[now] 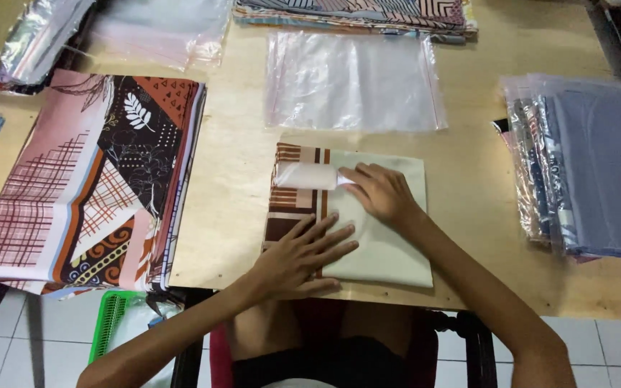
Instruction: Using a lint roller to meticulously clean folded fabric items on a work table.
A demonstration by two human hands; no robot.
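Two hands work a folded cloth [368,223] lying on the tabletop [238,179] just below a clear bag [353,79]. Left hand [303,255], fingers spread flat, pins it; right hand [382,192] fingers clamp a lint roller [307,175] upon it.

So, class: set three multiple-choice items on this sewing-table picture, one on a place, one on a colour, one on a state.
1. Where does the clear plastic bag lie?
A. Beyond the folded cloth
B. On the floor
C. Under the left hand

2. What colour is the basket below the table edge?
A. Red
B. Green
C. Blue

3. How does the left hand rest?
A. Clenched
B. Flat, fingers spread
C. Raised off the cloth

Answers:
1 A: it lies farther up the table.
2 B: its slats are green.
3 B: the palm presses the cloth while the right hand holds a white roller.
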